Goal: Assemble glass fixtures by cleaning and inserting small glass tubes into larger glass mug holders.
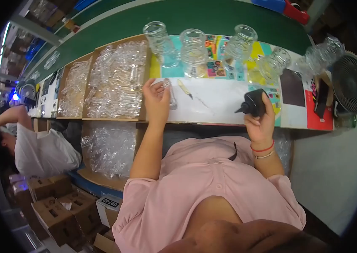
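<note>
left hand [156, 100]: pinching a small clear glass tube [171, 95] over the white sheet [212, 101] on the bench [326, 164]
right hand [261, 120]: gripping a black nozzled bottle [252, 103], tip pointing left
behind: four clear glass jars [194, 48] in a row
left side: cardboard tray [142, 114] of clear glass pieces

Evenly lit, slightly soft — fisheye edges bend, corners black

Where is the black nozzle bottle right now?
In the head view the black nozzle bottle sits in the right hand, right of centre above the white sheet, below the row of clear glass jars.
</note>
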Demonstrator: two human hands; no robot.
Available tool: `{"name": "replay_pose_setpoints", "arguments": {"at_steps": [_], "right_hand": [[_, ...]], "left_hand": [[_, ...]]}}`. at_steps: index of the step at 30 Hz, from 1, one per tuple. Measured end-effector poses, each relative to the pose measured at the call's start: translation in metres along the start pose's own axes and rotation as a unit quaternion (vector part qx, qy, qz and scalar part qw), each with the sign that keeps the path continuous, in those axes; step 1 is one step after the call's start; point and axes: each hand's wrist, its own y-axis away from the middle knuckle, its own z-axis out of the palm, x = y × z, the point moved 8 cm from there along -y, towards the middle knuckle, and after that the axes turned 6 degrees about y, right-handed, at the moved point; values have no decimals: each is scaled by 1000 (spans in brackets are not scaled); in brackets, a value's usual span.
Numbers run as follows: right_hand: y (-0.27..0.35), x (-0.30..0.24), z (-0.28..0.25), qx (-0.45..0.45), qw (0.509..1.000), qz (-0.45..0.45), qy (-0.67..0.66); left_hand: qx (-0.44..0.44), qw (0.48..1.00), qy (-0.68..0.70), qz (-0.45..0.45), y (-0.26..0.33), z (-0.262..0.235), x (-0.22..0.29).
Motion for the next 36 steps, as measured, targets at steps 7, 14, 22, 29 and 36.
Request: {"name": "replay_pose_setpoints", "arguments": {"at_steps": [7, 14, 22, 29, 36], "right_hand": [[2, 0, 7, -4, 1000, -4, -2], [2, -2, 8, -9, 1000, 10, 5], [5, 2, 6, -26, 1000, 17, 2], [12, 0, 10, -47, 999, 18, 4], [26, -26, 26, -46, 989, -125, 59]], "left_hand": [[3, 856, -425, 295, 17, 24, 63], [-18, 781, -561, 273, -2, -56, 108], [-155, 832, -522, 108, -28, -115, 82], [-95, 838, -514, 158, -20, -116, 95], [-26, 993, -91, 69, 39, -44, 96]]}}
